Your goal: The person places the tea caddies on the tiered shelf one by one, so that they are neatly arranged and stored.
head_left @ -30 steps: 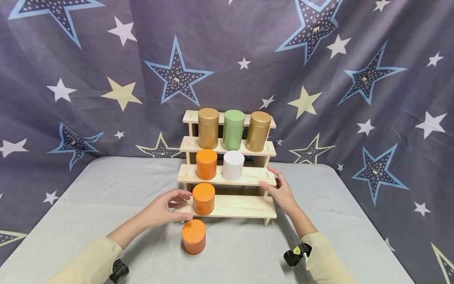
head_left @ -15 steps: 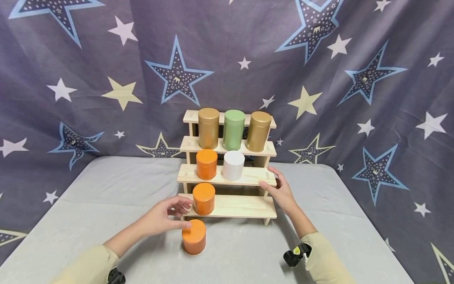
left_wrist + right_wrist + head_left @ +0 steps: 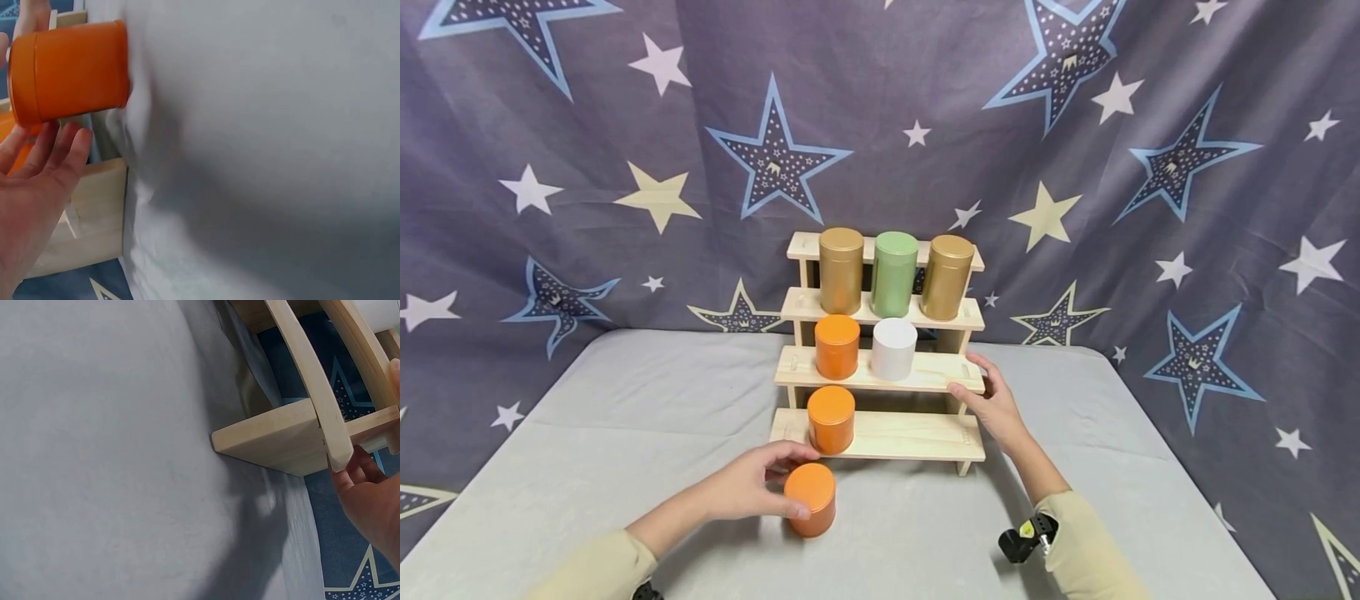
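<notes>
In the head view my left hand (image 3: 741, 485) reaches round an orange tin (image 3: 811, 493) standing on the table in front of a stepped wooden display stand (image 3: 917, 435). The thumb lies across the tin's near side and the fingers are at its far side. The left wrist view shows these fingers (image 3: 70, 147) loosely bent beside the orange tin (image 3: 75, 72); a firm grip is not visible. My right hand (image 3: 996, 408) holds the stand's right end, thumb on the second step from the bottom. Another orange tin (image 3: 831, 421) sits on the lowest step, near its left end.
An orange tin (image 3: 837, 347) and a white tin (image 3: 893, 350) stand on the second step. Higher up are two gold tins (image 3: 841, 271) (image 3: 947, 279) with a green tin (image 3: 894, 275) between them. Behind the grey-covered table (image 3: 625, 400) hangs a star-patterned cloth (image 3: 880, 108).
My left hand has come away from beside the tin on the lowest step and moved down towards me, to the tin on the table. The right hand has stayed on the stand.
</notes>
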Demonstrator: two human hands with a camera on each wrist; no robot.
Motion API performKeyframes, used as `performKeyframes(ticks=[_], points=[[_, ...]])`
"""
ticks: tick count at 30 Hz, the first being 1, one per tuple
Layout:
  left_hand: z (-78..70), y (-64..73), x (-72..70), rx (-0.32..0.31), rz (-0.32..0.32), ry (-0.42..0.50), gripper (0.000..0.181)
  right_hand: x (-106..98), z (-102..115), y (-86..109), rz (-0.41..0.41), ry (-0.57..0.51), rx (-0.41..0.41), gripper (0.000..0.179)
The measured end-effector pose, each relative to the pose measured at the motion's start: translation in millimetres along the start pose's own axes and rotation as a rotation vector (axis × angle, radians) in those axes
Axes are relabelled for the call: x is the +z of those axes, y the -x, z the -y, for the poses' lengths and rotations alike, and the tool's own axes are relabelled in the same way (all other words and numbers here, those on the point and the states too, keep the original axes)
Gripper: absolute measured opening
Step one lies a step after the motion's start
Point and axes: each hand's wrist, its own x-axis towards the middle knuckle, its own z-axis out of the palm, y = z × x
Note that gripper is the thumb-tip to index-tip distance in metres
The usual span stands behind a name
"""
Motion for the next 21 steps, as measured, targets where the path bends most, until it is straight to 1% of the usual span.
performKeyframes(ticks=[4,8,13,18,21], points=[[-0.3,0.8,3.1,-0.031,0.013,-0.011,0.067,0.4,0.9,-0.1,0.005,0.003,0.01,0.066],[0.1,1.0,4.7,-0.034,0.017,-0.023,0.071,0.4,0.0,-0.6,0.003,0.001,0.009,0.066],[-0.4,0.6,6.2,-0.026,0.015,-0.033,0.07,0.3,-0.1,-0.7,-0.001,-0.002,0.003,0.065],[-2.1,-1.3,9.0,-0.003,0.008,-0.059,0.068,0.5,1.8,0.7,0.003,-0.004,0.004,0.065],[-4.8,-3.2,10.6,0.003,0.015,-0.071,0.069,1.5,13.1,6.3,0.013,-0.01,0.015,0.065]])
